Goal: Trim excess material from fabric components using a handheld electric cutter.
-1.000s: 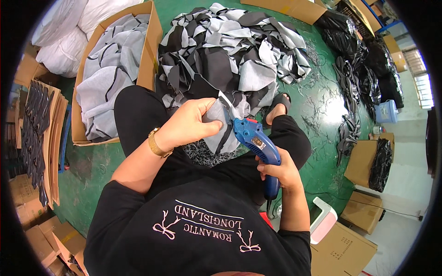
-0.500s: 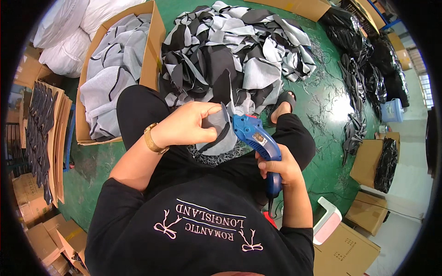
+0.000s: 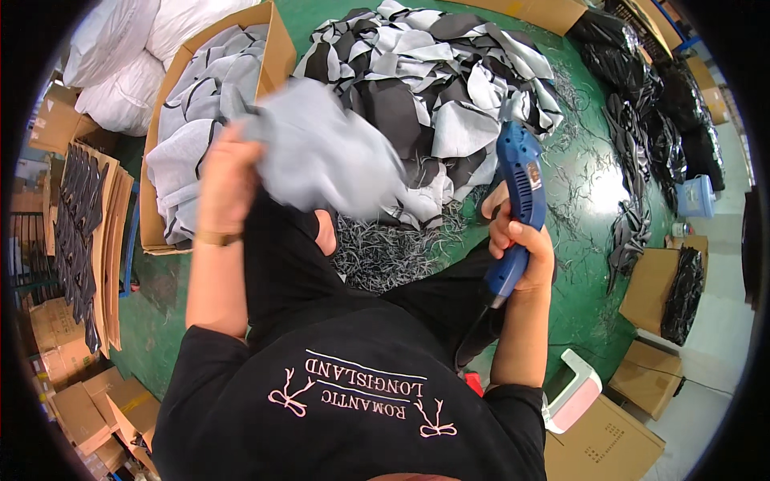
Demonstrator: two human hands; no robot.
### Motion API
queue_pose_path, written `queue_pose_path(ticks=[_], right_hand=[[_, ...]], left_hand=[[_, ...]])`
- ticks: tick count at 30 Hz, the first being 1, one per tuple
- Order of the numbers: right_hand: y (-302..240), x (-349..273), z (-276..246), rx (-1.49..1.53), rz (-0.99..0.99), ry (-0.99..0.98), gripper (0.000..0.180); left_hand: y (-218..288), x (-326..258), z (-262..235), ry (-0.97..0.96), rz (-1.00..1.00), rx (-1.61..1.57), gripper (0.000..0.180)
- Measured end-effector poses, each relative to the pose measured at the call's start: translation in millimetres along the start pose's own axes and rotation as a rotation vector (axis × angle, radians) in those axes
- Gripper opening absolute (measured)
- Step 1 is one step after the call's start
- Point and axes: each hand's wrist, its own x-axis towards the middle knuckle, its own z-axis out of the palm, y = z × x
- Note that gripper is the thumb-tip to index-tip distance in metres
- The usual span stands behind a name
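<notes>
My left hand (image 3: 227,175) holds a grey fabric piece (image 3: 321,148), blurred with motion, raised over the open cardboard box (image 3: 277,48) of grey and black fabric pieces at my left. My right hand (image 3: 523,248) grips a blue electric cutting tool (image 3: 517,192) by its handle, tip pointing away from me, beside my right knee. A large heap of black, grey and white fabric pieces (image 3: 449,72) lies on the green floor ahead. Thread and fabric trimmings (image 3: 385,252) lie between my legs.
White stuffed bags (image 3: 120,56) lie at the far left. Flat cardboard with dark pieces (image 3: 84,232) stands at the left. Black bags (image 3: 674,96) and cardboard boxes (image 3: 650,289) line the right. A white and pink stool (image 3: 573,393) stands by my right elbow.
My left hand has lifted the grey piece away from the cutter and swung it left toward the box. The right hand with the cutter has drawn right and tilted upright.
</notes>
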Motion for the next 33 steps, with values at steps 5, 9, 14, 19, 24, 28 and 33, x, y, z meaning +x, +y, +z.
queue_pose_path(ticks=[5, 9, 14, 19, 24, 28, 33], right_hand=[[-5.4, 15.1, -6.5, 0.063, -0.017, -0.002, 0.041], [-4.4, 23.9, -19.2, 0.087, -0.014, 0.026, 0.042], [-8.9, 25.9, -19.9, 0.089, -0.02, 0.08, 0.051], [-12.3, 25.8, -23.9, 0.139, -0.01, 0.146, 0.058], [-17.3, 20.4, -24.0, 0.124, 0.018, 0.269, 0.048], [-17.9, 24.8, -27.2, 0.075, 0.158, 0.367, 0.05], [-21.5, 34.2, -21.0, 0.042, 0.194, 0.336, 0.046]], left_hand=[[44.6, 24.9, -146.7, 0.442, 0.236, -0.374, 0.021], [6.5, 42.0, -122.5, 0.436, 0.196, -0.255, 0.033], [-83.7, 65.8, 23.7, -0.08, -0.265, -0.16, 0.024], [-238.0, 124.5, 43.1, 0.167, -0.664, -0.049, 0.028], [-308.9, 210.8, 32.5, 0.122, 0.151, 0.959, 0.03], [-288.4, 262.1, 89.0, -0.174, 0.276, 1.411, 0.046], [-279.2, 283.7, 108.0, -0.279, -0.164, 1.926, 0.062]])
